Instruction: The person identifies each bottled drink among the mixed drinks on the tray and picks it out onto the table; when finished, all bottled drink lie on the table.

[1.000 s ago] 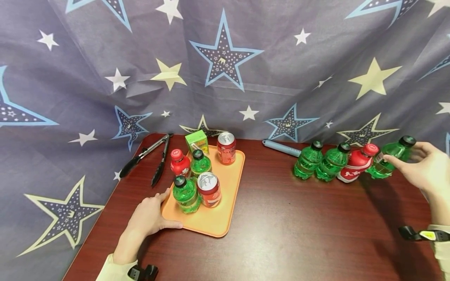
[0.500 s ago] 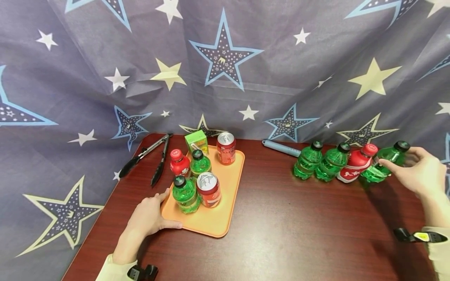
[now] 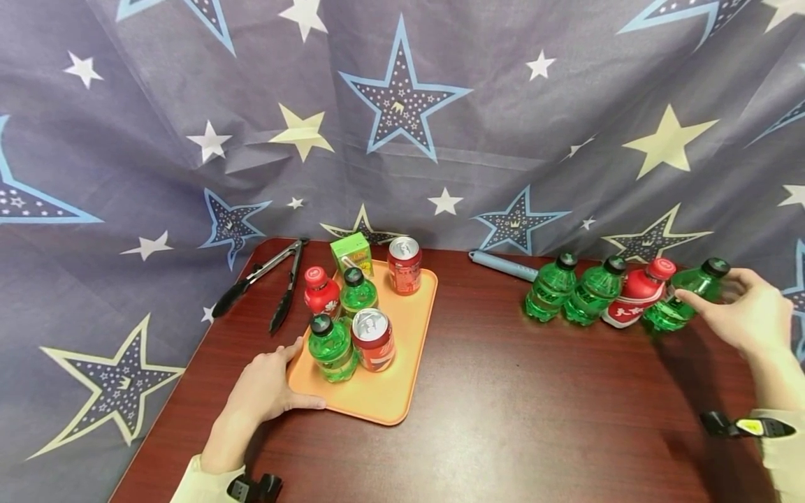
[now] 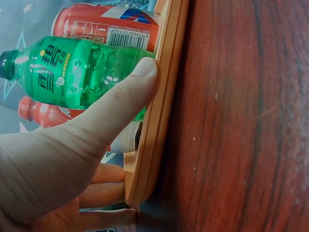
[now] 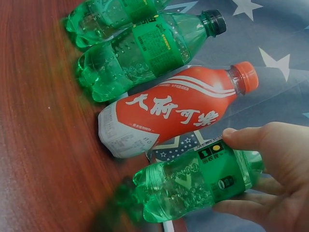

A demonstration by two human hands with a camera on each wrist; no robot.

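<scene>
My left hand (image 3: pixel 264 384) holds the near left corner of an orange tray (image 3: pixel 402 391), its thumb laid on the rim. On the tray stand green soda bottles (image 3: pixel 332 351), a red bottle (image 3: pixel 322 293), cola cans (image 3: pixel 374 342) and a green juice box (image 3: pixel 352 253). At the right, my right hand (image 3: pixel 751 307) grips a green soda bottle (image 5: pixel 193 181) around its upper part. That bottle is beside a red cola bottle (image 5: pixel 169 108); I cannot tell whether its base touches the table. Two more green bottles (image 3: pixel 551 286) continue the row to the left.
Black-tipped tongs (image 3: pixel 264 276) lie left of the tray. A blue-grey handle (image 3: pixel 503 265) lies at the back, partly hidden behind the bottle row. A star-patterned cloth (image 3: pixel 402 181) hangs along the back edge of the dark red table (image 3: pixel 490 405).
My right hand has brought the green bottle left and lower, closer beside the red cola bottle. The left hand and tray have stayed in place.
</scene>
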